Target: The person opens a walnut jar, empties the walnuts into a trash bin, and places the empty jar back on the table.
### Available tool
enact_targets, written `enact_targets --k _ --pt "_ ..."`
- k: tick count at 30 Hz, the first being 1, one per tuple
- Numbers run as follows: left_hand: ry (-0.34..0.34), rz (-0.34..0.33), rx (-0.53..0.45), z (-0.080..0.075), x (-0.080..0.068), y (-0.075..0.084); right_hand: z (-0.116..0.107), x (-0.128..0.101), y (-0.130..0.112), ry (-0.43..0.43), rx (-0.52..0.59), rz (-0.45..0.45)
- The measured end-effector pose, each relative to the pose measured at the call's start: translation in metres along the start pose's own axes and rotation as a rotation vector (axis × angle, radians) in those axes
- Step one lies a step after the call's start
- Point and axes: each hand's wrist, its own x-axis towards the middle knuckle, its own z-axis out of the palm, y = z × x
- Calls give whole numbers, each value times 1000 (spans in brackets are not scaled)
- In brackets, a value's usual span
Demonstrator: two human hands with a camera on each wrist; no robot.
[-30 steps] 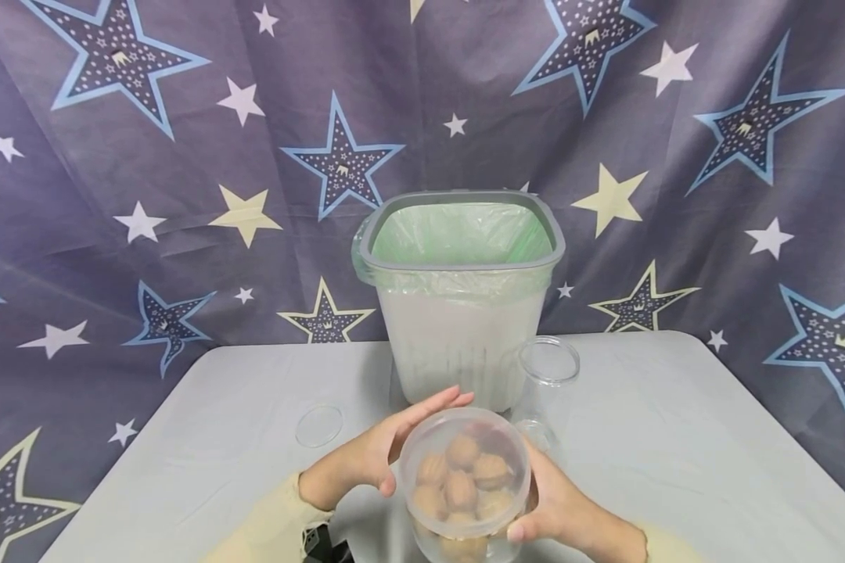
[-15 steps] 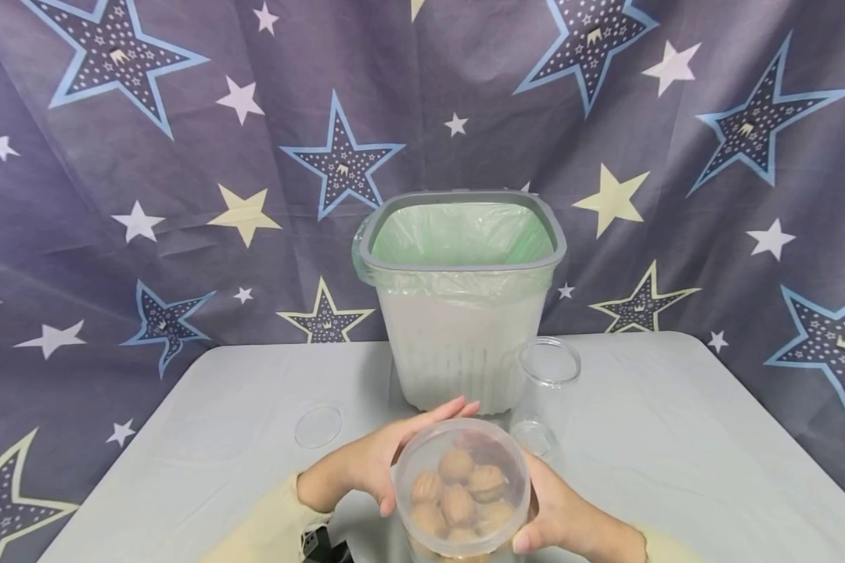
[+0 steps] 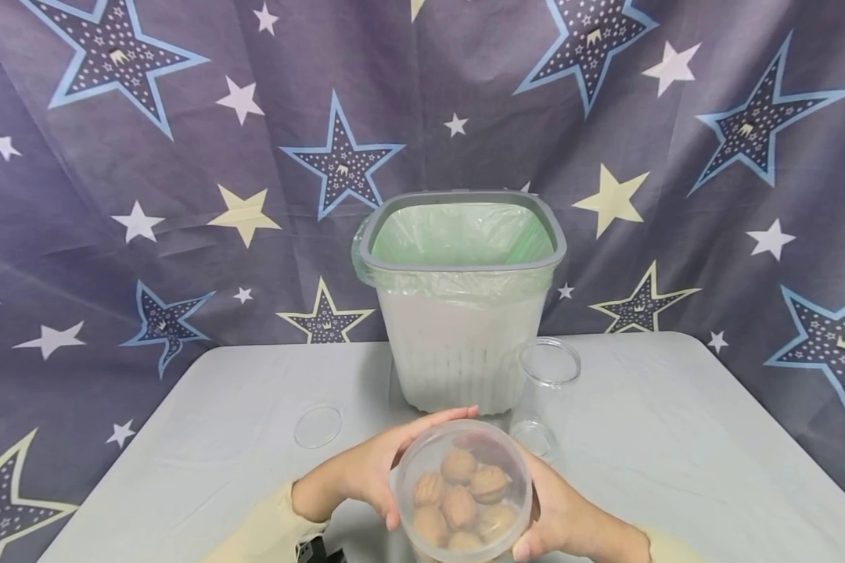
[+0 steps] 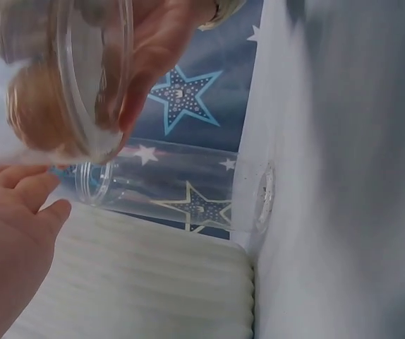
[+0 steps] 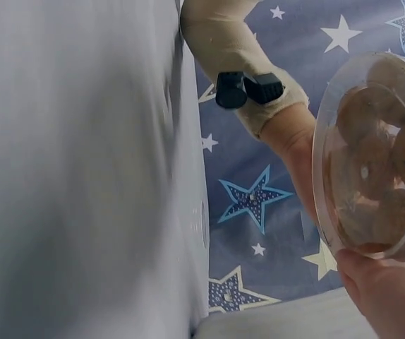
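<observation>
both hands (image 3: 366,473) round walnut jar (image 3: 463,490), lid apparently on

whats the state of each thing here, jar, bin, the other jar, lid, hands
jar of walnuts: lid on, held off the table, tipped toward the camera
left hand: fingers round the jar's side
right hand: grips the jar's other side
bin: upright, open, lined with a green bag
empty glass jar: upright, no lid
loose clear lid: flat on the table
</observation>
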Motion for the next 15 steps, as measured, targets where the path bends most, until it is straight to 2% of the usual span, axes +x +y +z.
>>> enact_targets --k 15 --pt "210 -8 90 13 -1 3 -4 -5 -5 158 -343 -39"
